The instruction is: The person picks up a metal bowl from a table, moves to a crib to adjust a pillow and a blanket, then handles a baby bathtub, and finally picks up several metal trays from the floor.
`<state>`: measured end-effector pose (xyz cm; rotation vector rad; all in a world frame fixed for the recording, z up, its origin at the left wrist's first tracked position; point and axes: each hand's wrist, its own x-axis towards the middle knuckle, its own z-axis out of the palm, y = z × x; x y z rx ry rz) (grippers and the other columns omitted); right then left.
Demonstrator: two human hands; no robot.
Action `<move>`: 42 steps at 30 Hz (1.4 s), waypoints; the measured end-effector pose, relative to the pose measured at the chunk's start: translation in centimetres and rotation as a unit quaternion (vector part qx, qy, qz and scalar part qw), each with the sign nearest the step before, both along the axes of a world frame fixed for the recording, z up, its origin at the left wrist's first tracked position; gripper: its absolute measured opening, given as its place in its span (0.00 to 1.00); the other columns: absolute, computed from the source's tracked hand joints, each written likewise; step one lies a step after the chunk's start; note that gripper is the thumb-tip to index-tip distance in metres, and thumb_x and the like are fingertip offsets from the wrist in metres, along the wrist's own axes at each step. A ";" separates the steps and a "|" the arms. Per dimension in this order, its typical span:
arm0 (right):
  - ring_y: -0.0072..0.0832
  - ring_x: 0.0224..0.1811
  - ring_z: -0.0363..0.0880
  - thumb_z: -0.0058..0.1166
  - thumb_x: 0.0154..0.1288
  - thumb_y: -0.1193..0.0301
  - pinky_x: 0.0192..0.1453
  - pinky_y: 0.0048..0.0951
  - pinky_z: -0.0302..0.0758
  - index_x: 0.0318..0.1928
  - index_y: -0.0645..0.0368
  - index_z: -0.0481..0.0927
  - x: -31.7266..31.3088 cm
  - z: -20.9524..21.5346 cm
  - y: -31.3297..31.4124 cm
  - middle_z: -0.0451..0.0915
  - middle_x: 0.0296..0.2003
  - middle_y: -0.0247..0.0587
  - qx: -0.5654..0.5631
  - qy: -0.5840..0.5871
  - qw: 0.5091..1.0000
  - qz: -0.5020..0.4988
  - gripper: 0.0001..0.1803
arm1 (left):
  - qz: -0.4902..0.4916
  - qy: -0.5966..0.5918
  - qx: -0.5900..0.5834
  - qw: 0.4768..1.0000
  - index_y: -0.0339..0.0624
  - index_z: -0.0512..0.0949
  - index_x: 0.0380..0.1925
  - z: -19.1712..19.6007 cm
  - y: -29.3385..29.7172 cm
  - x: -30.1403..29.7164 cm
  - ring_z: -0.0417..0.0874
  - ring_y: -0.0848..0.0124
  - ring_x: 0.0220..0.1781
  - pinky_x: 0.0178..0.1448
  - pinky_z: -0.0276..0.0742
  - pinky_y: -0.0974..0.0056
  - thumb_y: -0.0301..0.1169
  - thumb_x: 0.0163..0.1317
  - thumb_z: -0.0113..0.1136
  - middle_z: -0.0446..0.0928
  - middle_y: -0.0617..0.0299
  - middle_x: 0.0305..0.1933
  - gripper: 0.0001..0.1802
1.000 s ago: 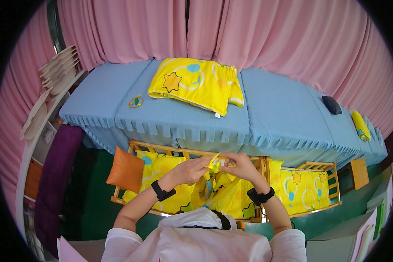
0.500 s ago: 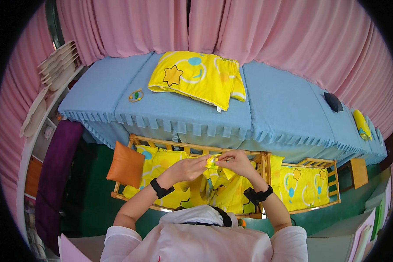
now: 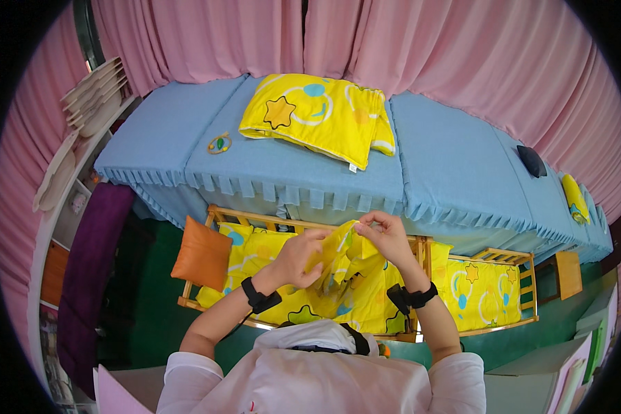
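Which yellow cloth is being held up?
The crumpled yellow cloth pinched in the right hand. It hangs over the left bed; the folded quilt and yellow bundle lie on the blue cover, untouched.

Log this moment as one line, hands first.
Right hand: pinching yellow cloth | Left hand: open, beside cloth, contact unclear | Cot: below the hands | Orange cushion: cot's left end | Quilt: folded on blue cover

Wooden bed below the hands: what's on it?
On the wooden bed: yellow patterned bedding, an orange cushion at the left end, and yellow cloth the right hand pinches, left hand open beside it. What lies beneath bedding and cloth is covered.
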<state>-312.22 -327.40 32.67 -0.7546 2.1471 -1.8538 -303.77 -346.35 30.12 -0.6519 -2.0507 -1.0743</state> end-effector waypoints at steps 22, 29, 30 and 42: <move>0.30 0.14 0.58 0.53 0.58 0.69 0.19 0.29 0.57 0.19 0.66 0.69 -2.0 2.4 -2.1 0.63 0.14 0.45 0.079 0.396 0.892 -0.204 0.15 | -0.106 -0.240 0.057 0.963 0.31 0.67 0.21 3.1 3.8 -5.4 0.63 0.61 0.13 0.21 0.59 0.62 0.25 0.52 0.49 0.64 0.47 0.13 0.07; 0.19 0.17 0.52 0.51 0.61 0.66 0.19 0.24 0.53 0.18 0.67 0.67 -2.9 3.1 -1.4 0.59 0.12 0.35 -0.030 0.252 0.933 -0.256 0.20 | 0.140 0.182 -0.143 0.963 0.44 0.66 0.34 0.2 4.4 -4.5 0.73 0.65 0.36 0.33 0.69 0.64 0.30 0.50 0.56 0.68 0.60 0.29 0.12; 0.16 0.18 0.52 0.50 0.62 0.65 0.19 0.23 0.52 0.18 0.67 0.66 -3.1 3.3 -1.2 0.59 0.12 0.32 -0.039 0.206 0.942 -0.264 0.21 | 0.034 0.249 -0.225 0.941 0.44 0.66 0.31 -2.4 4.4 -4.4 0.73 0.64 0.35 0.35 0.70 0.64 0.30 0.50 0.54 0.69 0.60 0.30 0.09; 0.14 0.18 0.54 0.50 0.61 0.71 0.20 0.21 0.52 0.17 0.67 0.63 2.2 7.8 -2.7 0.61 0.13 0.28 -0.080 0.287 0.937 -0.183 0.18 | 0.035 -0.034 -0.475 0.879 0.41 0.75 0.33 -20.7 2.1 -6.1 0.74 0.63 0.40 0.49 0.69 0.61 0.33 0.49 0.50 0.73 0.58 0.33 0.12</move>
